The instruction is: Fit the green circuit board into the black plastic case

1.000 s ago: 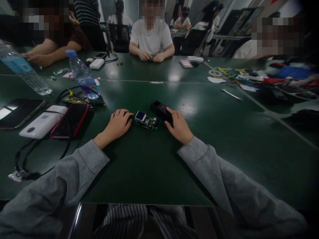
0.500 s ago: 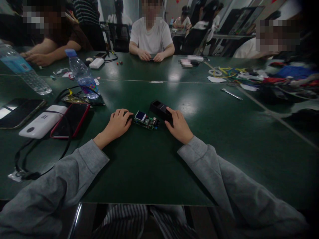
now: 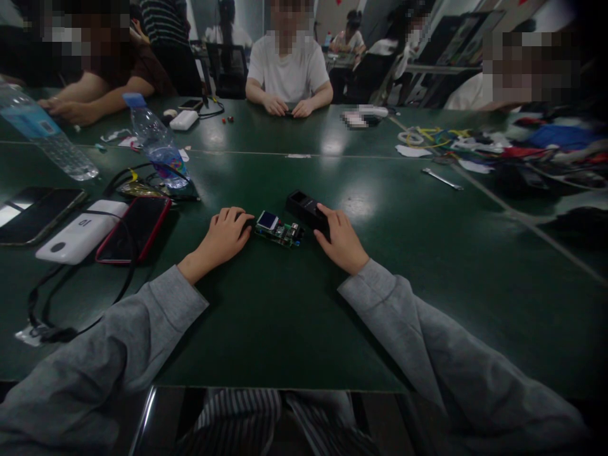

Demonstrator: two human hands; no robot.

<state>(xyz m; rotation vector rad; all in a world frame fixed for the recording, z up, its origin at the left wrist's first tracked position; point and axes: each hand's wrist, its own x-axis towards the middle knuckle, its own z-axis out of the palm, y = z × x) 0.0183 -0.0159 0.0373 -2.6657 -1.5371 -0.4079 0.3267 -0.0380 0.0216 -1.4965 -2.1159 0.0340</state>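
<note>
1. Resting lightly, the left hand [image 3: 227, 233] and right hand [image 3: 342, 242] are flanking a small circuit board [image 3: 278, 230] lying between them on the green table [image 3: 285, 316]; the step looks to me like touching, not lifting.
2. The left fingers are curving down, thumb standing apart from index, near the board's screen [image 3: 267, 220] end (whether they are touching it, I can't tell).
3. The right index finger is lying on a black case [image 3: 304, 208] just beyond the board, thumb apart, so nothing is being clamped.
4. Lifting either piece would, I judge, be calling for thumb and fingers closing on its edges, going gently around the board's exposed parts; the case is crowding that side.
5. Leftward, a red-edged phone [image 3: 130, 231] and white power bank [image 3: 80, 233] are lying together, and a black cord [image 3: 134, 250] is looping near the left sleeve [image 3: 156, 316], perhaps risking a snag.
6. Beyond, a blue-capped bottle [image 3: 159, 149] is standing; rightward, a wrench [image 3: 441, 179] is lying near heaped cables [image 3: 475, 144].
</note>
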